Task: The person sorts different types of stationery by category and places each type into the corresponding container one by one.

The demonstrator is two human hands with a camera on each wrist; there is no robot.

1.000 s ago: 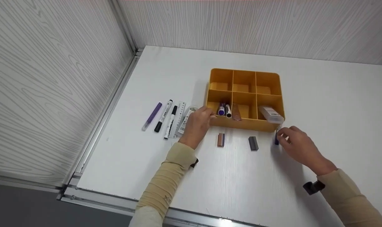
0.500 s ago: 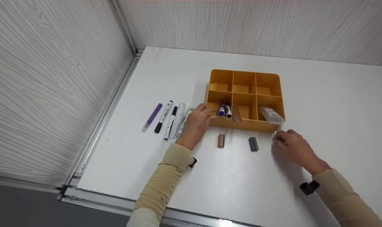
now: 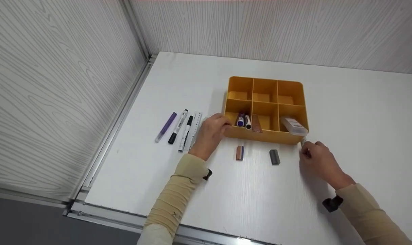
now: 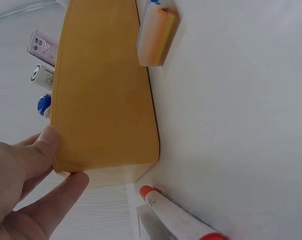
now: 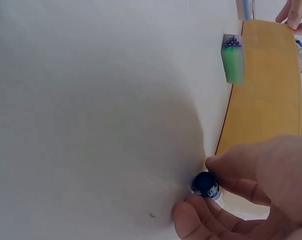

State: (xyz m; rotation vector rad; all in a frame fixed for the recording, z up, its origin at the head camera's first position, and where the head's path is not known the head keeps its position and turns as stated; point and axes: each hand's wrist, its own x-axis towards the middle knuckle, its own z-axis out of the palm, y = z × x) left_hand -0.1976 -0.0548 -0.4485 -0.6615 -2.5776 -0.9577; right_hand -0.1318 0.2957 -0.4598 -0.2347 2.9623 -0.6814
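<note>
A yellow six-compartment organizer box (image 3: 269, 137) sits on the white table. At its front left corner my left hand (image 3: 211, 134) pinches the rim, the thumb and a finger on the wall in the left wrist view. Beside the front right corner my right hand (image 3: 321, 164) holds a marker (image 5: 205, 182) by its dark blue end; its pale far part runs along the box's side. Two markers (image 3: 240, 120) stand leaning in the front left compartment. A translucent ruler-like strip (image 3: 256, 124) leans in the front middle one, and a clear plastic case (image 3: 293, 126) in the front right.
Two small erasers (image 3: 274, 157) lie in front of the box. To the left lie a purple pen (image 3: 166, 127), two black-capped markers (image 3: 185, 133) and a clear ruler (image 3: 195, 127). A red-ended white tube (image 4: 178, 215) lies near the left hand. Panels rise behind and at left.
The right hand's fingers now cover the marker's blue end, which showed one second ago. My left hand stays at the box corner. The whole view has shifted slightly.
</note>
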